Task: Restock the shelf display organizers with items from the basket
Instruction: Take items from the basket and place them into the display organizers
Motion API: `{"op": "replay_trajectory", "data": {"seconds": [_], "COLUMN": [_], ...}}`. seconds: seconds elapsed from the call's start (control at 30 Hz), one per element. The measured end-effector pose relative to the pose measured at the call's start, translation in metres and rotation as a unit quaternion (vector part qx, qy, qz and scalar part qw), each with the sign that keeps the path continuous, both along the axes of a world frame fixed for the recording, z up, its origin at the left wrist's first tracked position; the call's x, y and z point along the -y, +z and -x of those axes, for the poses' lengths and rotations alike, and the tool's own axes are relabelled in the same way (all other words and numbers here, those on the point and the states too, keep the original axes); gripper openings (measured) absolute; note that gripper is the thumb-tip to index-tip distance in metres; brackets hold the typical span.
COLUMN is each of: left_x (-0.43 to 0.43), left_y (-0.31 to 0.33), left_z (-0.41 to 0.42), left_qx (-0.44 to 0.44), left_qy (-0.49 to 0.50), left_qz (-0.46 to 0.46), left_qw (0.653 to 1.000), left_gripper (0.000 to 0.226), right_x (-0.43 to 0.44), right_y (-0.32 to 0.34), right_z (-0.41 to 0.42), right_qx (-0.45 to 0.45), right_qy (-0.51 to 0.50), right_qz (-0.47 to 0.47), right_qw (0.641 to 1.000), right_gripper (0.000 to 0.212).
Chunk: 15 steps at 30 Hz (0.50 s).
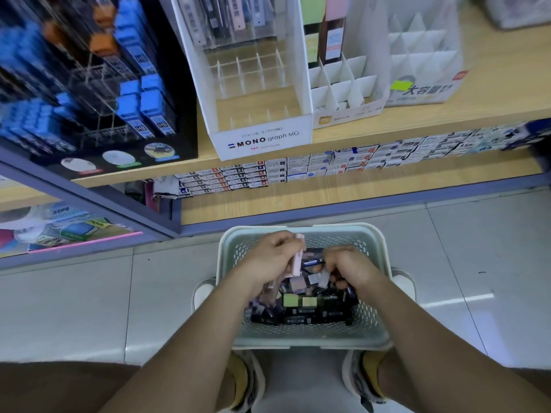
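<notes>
Setting: shop aisle, wooden shelf (357,126) on the far side.
MONO organizer (262,141): far left, front slots mostly bare.
White organizer (343,87): just right, near cells bare.
Left hand (268,257): fingers grip a pink pack (298,257).
Right hand (348,263): fingers curled into the packs; grip unclear.
Basket (375,329): near, on the floor, well stocked; most restocking probably remains.

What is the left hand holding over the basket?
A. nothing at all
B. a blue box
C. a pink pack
C: the left hand has its fingers curled round a pink pack just above the basket.
</notes>
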<state>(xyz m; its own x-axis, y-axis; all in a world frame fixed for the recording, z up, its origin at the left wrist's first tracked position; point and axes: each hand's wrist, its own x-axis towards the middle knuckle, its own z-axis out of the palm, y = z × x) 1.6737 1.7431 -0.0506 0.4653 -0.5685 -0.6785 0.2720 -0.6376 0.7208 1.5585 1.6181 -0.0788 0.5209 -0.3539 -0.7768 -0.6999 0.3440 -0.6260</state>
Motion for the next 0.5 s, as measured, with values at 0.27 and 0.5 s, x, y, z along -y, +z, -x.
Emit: {"op": "replay_trajectory", "data": {"seconds": [0.27,0.5], "left_x": [0.015,0.021], "left_y": [0.04,0.076], "left_z": [0.028,0.03], "left_qx": [0.062,0.176], "left_qy": [0.1,0.098], "left_qz": [0.052,0.073], "left_qw": [0.992,0.977], "left_gripper": [0.023,0.016], "right_x": [-0.018,-0.031], "right_y": [0.047,0.087], "right_z": [-0.02,-0.024], "right_qx": [0.096,0.128], "right_qy": [-0.134,-0.222], "right_qz": [-0.115,-0.19], "right_qw": [0.98,0.948], "right_gripper": [0.018,0.054]}}
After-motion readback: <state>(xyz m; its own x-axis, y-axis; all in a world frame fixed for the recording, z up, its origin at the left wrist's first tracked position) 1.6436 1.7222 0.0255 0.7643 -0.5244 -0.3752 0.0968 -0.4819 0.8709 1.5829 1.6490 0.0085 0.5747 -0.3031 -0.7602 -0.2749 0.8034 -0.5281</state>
